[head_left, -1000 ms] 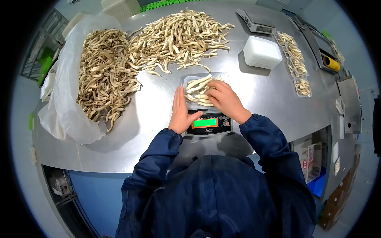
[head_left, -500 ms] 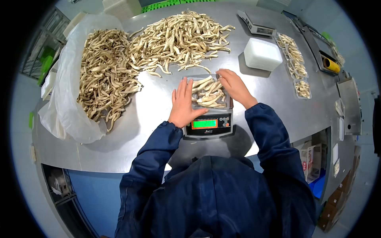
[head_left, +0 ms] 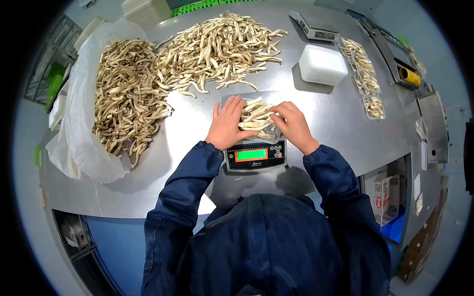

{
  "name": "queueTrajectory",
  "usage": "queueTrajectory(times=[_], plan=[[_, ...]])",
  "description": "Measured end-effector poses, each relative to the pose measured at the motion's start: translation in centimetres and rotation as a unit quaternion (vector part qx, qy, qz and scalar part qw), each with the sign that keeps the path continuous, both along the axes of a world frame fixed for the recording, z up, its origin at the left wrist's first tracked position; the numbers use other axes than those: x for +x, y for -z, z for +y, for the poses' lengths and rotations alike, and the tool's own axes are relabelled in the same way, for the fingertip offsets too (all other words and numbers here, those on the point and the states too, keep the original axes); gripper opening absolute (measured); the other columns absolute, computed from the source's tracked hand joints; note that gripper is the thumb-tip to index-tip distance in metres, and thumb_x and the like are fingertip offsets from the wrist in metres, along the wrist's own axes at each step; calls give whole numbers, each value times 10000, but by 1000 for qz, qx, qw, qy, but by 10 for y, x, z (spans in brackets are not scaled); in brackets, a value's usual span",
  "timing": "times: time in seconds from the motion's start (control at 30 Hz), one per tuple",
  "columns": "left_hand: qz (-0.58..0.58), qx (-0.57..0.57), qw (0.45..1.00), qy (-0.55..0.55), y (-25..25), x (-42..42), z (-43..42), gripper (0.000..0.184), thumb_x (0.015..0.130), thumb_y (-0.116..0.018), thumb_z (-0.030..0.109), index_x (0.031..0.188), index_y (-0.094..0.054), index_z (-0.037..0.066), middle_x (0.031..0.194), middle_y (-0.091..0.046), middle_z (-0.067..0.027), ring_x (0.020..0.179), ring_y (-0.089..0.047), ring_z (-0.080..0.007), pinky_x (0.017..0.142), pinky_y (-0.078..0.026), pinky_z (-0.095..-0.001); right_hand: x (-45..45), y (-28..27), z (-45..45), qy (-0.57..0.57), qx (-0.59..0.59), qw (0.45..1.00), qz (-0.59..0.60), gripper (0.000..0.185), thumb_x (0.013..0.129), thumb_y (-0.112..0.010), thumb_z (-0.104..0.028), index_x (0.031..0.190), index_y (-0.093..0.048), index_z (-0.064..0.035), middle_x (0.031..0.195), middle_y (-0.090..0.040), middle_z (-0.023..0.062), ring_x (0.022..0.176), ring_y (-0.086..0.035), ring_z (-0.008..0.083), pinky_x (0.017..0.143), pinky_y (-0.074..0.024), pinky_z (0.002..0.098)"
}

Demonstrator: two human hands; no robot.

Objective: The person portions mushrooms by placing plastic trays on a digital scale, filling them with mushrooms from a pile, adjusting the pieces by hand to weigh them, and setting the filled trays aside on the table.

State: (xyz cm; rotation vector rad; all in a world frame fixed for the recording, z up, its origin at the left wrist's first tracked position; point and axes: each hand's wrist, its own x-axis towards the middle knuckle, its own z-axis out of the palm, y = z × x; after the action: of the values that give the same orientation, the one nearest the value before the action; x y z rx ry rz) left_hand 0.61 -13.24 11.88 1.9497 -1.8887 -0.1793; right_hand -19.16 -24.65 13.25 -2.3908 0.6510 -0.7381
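A clear plastic tray holding long pale mushrooms (head_left: 256, 117) rests on a digital scale (head_left: 255, 157) with a lit green display. My left hand (head_left: 227, 123) lies along the tray's left side, fingers stretched out and thumb reaching toward the near edge. At the right side, my right hand (head_left: 292, 124) has its fingers curled, with thumb and forefinger closed on a mushroom's end. Beyond the scale spreads a large heap of loose mushrooms (head_left: 217, 49). More of them, browner, spill from a translucent plastic bag (head_left: 81, 118) on the left.
A stack of white plastic trays (head_left: 323, 66) stands right of the heap, near a second scale (head_left: 316, 32). Several filled trays (head_left: 366, 79) line up farther right on the steel table (head_left: 340, 123). A crate (head_left: 386, 200) sits on a shelf under the table.
My right hand has moved from the tray's far right corner nearer to me, and its fingers have curled in onto the mushrooms. My left hand stays at the tray's left side.
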Motion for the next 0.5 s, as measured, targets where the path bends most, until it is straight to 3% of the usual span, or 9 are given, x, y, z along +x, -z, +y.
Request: queueTrajectory(times=[0.13,0.27,0.5], plan=[[7,-6,999,47,-6,3,-2,931,642,-789,442,1366,-357,46,1357,-422,-155,1304,-356,-316,1081,-216,-530,8,11,-6,12,-40,999,-12,389,857,-597,-181,1196,-544,1,1220,-529,182,1137,-491,336,955,-409,383],[20,-48,991,120,-3,7,-10,946,627,-794,444,1344,-373,-5,1305,-464,-153,1248,-413,-303,1036,-302,-430,15,17,16,-39,-72,995,59,516,851,-606,-233,1277,-457,18,1337,-421,230,1235,-411,371,1032,-350,400],[22,-43,993,106,-1,6,-5,970,620,-795,448,1356,-359,-7,1309,-457,-161,1219,-422,-327,1016,-310,-423,4,11,24,10,-76,997,14,275,813,-620,-144,1051,-596,-8,1043,-575,121,1027,-525,300,902,-419,395]])
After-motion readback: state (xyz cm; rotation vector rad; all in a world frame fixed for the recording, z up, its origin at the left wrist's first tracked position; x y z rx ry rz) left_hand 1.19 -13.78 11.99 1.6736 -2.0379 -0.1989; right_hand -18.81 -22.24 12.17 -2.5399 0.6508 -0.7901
